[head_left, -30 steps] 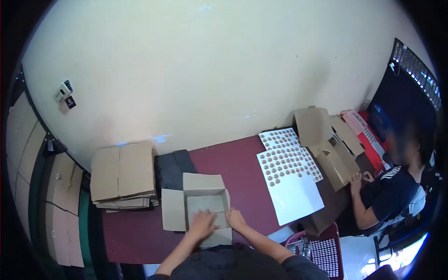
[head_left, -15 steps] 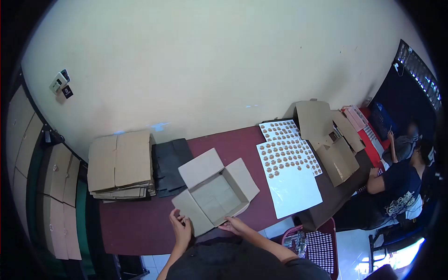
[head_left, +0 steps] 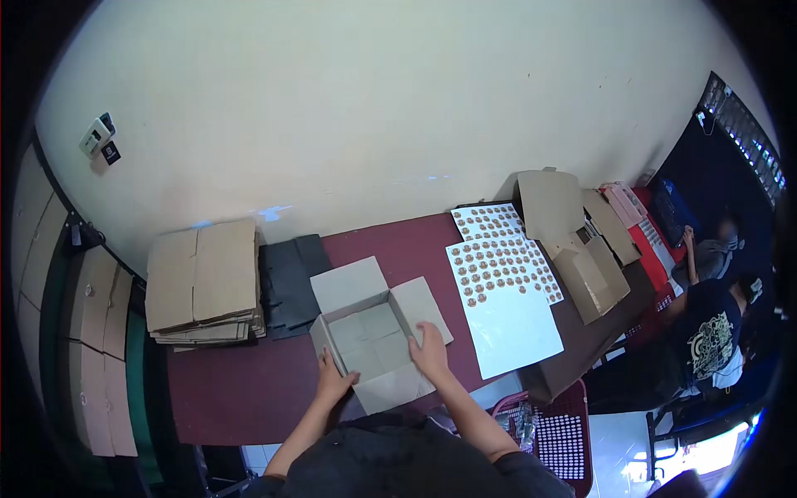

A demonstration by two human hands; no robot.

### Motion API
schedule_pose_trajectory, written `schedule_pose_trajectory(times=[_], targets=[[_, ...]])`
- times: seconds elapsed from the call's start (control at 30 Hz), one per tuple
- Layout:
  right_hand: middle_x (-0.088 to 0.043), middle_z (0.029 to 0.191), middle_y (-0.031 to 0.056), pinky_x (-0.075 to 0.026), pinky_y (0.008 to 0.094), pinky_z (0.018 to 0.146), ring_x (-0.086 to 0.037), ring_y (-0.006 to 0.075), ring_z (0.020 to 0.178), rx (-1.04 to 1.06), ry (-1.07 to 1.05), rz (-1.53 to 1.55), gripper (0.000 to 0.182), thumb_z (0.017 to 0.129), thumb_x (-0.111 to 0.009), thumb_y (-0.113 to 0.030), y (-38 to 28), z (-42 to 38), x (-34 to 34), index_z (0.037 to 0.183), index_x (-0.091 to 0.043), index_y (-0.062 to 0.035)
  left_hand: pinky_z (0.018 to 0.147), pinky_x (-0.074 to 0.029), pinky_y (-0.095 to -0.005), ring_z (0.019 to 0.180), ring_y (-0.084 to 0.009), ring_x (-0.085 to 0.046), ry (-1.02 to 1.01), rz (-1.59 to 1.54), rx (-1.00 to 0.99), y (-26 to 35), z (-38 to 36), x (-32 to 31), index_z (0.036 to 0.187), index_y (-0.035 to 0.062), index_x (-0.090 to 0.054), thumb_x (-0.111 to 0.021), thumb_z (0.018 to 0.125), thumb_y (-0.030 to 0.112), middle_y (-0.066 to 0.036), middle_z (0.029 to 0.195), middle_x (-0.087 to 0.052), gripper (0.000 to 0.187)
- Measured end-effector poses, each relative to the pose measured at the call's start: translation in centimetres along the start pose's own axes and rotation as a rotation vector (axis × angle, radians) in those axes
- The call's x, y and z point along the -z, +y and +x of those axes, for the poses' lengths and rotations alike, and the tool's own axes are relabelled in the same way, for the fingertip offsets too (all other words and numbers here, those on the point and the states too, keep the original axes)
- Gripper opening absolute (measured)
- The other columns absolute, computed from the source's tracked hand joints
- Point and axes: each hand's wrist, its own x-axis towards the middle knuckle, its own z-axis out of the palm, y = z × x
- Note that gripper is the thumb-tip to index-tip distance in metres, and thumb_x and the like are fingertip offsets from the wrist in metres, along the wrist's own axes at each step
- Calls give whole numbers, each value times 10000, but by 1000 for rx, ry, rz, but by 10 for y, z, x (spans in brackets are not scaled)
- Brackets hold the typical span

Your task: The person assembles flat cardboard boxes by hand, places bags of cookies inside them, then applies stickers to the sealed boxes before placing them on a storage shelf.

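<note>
An open cardboard box (head_left: 365,342) stands on the maroon tabletop (head_left: 224,398), close to my body, with flaps spread at the back, right and front. My left hand (head_left: 334,382) grips its near left corner, the thumb over the edge and the fingers along the outer side. On the right side, my right hand (head_left: 429,353) holds the box wall, its thumb near the rim. The inside of the box shows only its bottom panels.
Flattened cardboard boxes (head_left: 199,278) lie stacked at the left, beside black sheets (head_left: 295,282). Sticker sheets (head_left: 506,307) lie to the right, near another open box (head_left: 589,278). A basket (head_left: 564,440) stands below. Two people (head_left: 701,332) are at the far right.
The box has turned, and its left side now stands up. My right hand has moved from the near edge up to the right side; my left hand has shifted to the near left corner.
</note>
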Motion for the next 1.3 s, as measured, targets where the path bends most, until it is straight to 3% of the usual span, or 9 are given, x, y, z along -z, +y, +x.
schedule_pose_trajectory(times=[0.1,0.17,0.2,0.5,0.6,0.67,0.87,1.1,1.3], targets=[[-616,946,245,-455,471,858,-570,435,979,73,68,-91,501,810,-558,-158,32,-3,-22,1253,-383,-4,1063,-298,-411,1294,-432,-292,7,132,-90,-4,7,-4,1426,-37,-65,-651,733,157,-315,1395,-245,928],[-607,952,291,-460,477,843,-580,454,934,-374,-348,-33,529,781,-553,-119,38,-8,-31,1262,-388,28,1070,-289,-400,1317,-419,-268,12,69,-141,-5,11,-4,1434,-20,-54,-569,732,52,-305,1410,-242,873],[-598,949,315,-458,501,825,-582,464,905,-327,-293,47,499,761,-543,-87,40,-10,-31,1232,-438,37,1070,-289,-400,1317,-419,-268,13,70,-140,-9,14,-5,1434,-20,-54,-569,732,52,-305,1410,-242,873],[-638,974,248,-476,395,847,-623,364,947,-336,-462,133,414,703,-634,-168,43,4,-16,1069,-612,23,1052,-314,-372,1275,-387,-376,-149,-120,-121,-17,28,0,1449,27,-17,-498,751,26,-280,1415,-289,847],[-638,980,249,-476,401,845,-625,360,937,-279,-531,127,428,696,-640,-194,52,5,-13,1066,-615,20,1035,-328,-360,1267,-368,-398,-331,-177,51,7,20,24,1461,81,19,-507,759,29,-278,1400,-325,879],[-638,981,250,-476,402,843,-626,361,930,-243,-573,130,428,696,-640,-199,55,6,-10,1064,-616,17,1027,-330,-353,1270,-357,-400,-283,-196,-180,-29,34,11,1466,132,45,-522,763,34,-278,1396,-336,908],[-637,946,262,-483,412,818,-630,362,908,-162,-550,123,418,722,-624,-211,52,3,-9,1063,-605,30,1024,-337,-358,1255,-366,-414,-239,-183,-233,-40,37,4,1465,126,51,-529,770,38,-279,1396,-335,909],[-594,952,328,-442,489,858,-567,461,955,-195,-611,-8,418,824,-538,-190,50,-12,-18,1149,-490,70,962,-408,-381,1155,-381,-510,-239,-94,-145,-25,28,11,1460,74,-69,-504,792,52,-288,1266,-481,798],[-561,1004,358,-426,485,895,-540,486,982,-216,-580,127,535,864,-508,-215,55,-23,-22,1281,-337,73,893,-439,-454,1046,-434,-546,56,62,-52,-19,23,-8,1426,30,-206,-465,846,97,-311,1149,-538,639]])
